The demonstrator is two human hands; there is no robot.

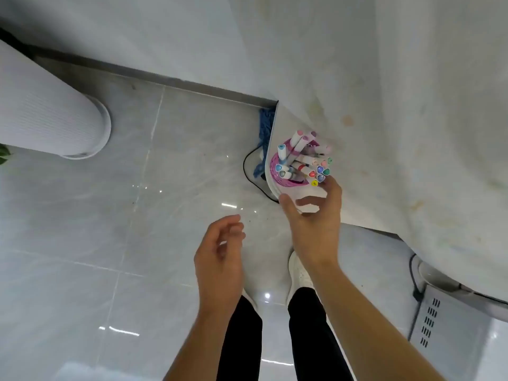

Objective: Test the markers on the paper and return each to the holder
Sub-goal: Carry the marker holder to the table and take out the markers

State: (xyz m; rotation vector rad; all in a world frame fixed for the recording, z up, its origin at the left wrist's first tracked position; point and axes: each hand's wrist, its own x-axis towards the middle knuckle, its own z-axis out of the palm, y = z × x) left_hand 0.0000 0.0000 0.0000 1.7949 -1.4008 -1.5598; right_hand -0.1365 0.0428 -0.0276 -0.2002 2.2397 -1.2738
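Note:
A pink mesh holder packed with several white markers with coloured caps stands near the corner of a table covered in white cloth. A pale sheet of paper lies under the holder and curls over the table's edge. My right hand reaches up to the holder's near side, thumb spread to the left, fingertips beside the yellow-capped marker. It holds nothing. My left hand hovers over the floor, left of and below the holder, its fingers loosely curled and empty.
Grey tiled floor spreads on the left. A white ribbed cylinder stands at far left. A blue cloth and a black cable lie by the table corner. My legs and white shoes are below. A vented grey box sits lower right.

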